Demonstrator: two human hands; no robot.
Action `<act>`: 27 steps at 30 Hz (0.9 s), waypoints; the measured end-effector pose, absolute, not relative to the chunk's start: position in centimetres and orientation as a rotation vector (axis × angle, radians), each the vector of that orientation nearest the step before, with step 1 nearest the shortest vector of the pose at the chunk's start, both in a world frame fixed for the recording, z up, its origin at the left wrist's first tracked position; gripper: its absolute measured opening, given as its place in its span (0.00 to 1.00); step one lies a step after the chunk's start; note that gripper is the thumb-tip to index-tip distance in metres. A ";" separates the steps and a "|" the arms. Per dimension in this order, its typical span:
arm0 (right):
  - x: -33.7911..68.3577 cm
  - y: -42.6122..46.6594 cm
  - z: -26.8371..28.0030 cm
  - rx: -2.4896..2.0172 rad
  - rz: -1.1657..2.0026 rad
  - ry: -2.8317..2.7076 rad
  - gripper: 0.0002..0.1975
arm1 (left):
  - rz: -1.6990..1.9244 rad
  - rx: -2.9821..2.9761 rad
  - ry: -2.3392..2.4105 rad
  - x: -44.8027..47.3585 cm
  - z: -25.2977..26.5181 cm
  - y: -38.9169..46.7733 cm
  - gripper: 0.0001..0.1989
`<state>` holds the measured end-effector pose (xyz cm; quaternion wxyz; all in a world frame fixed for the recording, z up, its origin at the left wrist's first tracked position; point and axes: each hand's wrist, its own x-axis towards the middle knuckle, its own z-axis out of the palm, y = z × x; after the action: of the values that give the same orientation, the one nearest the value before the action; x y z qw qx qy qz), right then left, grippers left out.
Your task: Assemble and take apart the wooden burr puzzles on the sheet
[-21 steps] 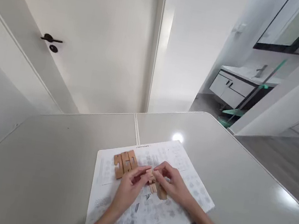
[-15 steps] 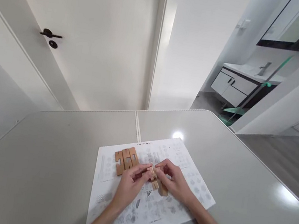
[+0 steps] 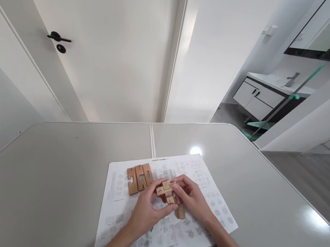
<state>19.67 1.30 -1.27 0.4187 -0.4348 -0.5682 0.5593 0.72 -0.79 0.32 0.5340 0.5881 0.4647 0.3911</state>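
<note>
Between my two hands is a small cluster of interlocked wooden puzzle pieces [image 3: 165, 188], light brown with dark marks on some faces. My left hand [image 3: 147, 209] grips it from the left, thumb below and fingers behind. On the right side, the fingertips of my right hand [image 3: 191, 196] pinch it. Under my right hand a wooden block [image 3: 180, 212] lies on the paper, partly covered. Several flat wooden pieces with cut-out notches [image 3: 139, 178] lie side by side just beyond my left hand. All this is above or on a printed sheet [image 3: 119, 216].
The sheet lies on a grey table [image 3: 50, 172] with a pale rim and a seam [image 3: 152, 140] across it. A white door [image 3: 117, 49] with a black handle [image 3: 59, 37] stands behind. At the right are a washbasin cabinet [image 3: 260, 97] and a green-trimmed pole [image 3: 294, 96].
The wooden cluster has been turned and now shows more of its marked faces. My left thumb has moved down and right, opening the left hand wider around it.
</note>
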 end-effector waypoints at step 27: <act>22.8 1.8 -0.3 -1.280 1.186 -1.604 0.17 | 1.065 1.052 1.096 0.5 -0.6 0.1 0.30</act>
<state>22.83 1.85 -0.30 0.3761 -0.5003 -0.6270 0.4637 0.48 0.11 -0.57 0.5996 0.4538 0.4726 0.4595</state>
